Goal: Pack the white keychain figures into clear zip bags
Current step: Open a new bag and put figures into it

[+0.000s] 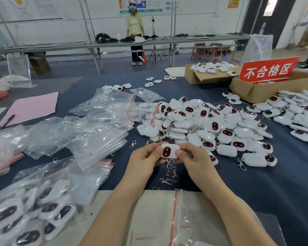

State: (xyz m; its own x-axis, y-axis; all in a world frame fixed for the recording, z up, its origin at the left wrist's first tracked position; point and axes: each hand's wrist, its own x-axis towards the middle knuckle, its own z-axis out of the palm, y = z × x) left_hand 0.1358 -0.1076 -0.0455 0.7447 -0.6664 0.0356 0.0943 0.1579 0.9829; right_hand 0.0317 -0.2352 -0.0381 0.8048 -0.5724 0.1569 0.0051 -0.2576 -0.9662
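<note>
Head view. A single white keychain figure is held just above the tabletop, between the left hand and the right hand. Its dark, red-rimmed face is turned toward the camera. The fingers of both hands are curled round its two ends, with a thumb pressed on the front at each side. Its metal chain hangs below, between the wrists. An empty clear zip bag with a red seal strip lies flat on a pale sheet between the forearms. Beyond the hands, a large heap of loose figures covers the blue cloth. A second spread of figures lies at the right edge. To the left of the heap lies a scatter of empty bags, and filled bags are stacked at lower left. A few loose clasps lie near the left hand. Farther back stand two cardboard boxes, and a red sign rises from the nearer one. At far left, a pen rests at the corner of a pink paper. Another person stands at a long bench in the background.
</note>
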